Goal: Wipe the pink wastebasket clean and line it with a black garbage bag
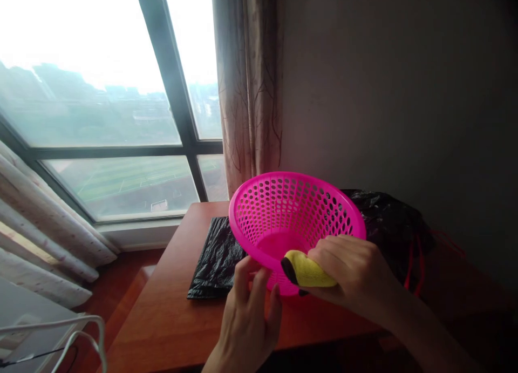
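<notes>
A bright pink plastic basket (279,246) with rows of holes tilts toward me above the table. At its near left rim is my left hand (251,313), with fingers bent around the edge and gripping it. My right hand (352,262) is closed around a yellow cloth (309,270) with a dark border, on the near right rim. Part of the cloth is hidden inside the right fist. The inside of the basket shows nothing but its pink bottom and walls.
Under the basket is a reddish-brown wooden table (162,319). A folded black plastic bag (214,259) lies left of the basket; another black bag (388,222) with red ties (415,265) is behind right. White cables (97,330) hang lower left, near a window (121,184) and curtains (251,81).
</notes>
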